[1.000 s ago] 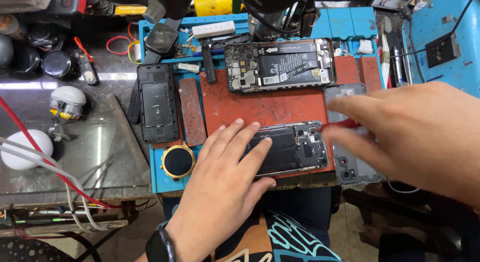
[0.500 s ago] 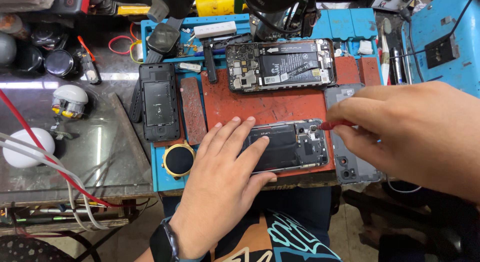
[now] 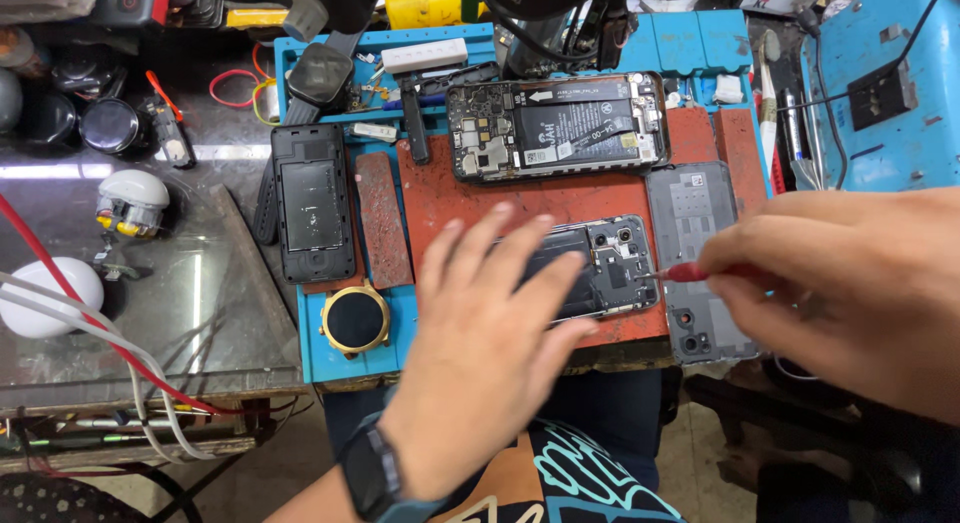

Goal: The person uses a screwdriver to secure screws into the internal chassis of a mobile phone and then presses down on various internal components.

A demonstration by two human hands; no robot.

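Observation:
My left hand (image 3: 490,333) lies flat with fingers spread over the left part of an opened phone (image 3: 615,263) on a red mat (image 3: 480,198). The phone's back is off and its dark battery and circuit board show. My right hand (image 3: 840,283) holds a thin red-handled screwdriver (image 3: 685,273) whose tip touches the phone's right edge. A grey back cover (image 3: 695,218) lies just right of the phone, partly under my right hand. A black watch sits on my left wrist.
A second opened phone (image 3: 555,123) lies at the mat's far edge. A black phone frame (image 3: 313,213), a reddish block (image 3: 383,218) and a gold-rimmed round watch case (image 3: 355,321) lie to the left. White bulbs and wires cover the glass top at left.
My left hand has shifted slightly right over the phone with fingers lifting and blurring. My right hand has drawn back to the right, so the red screwdriver now shows at the phone's edge.

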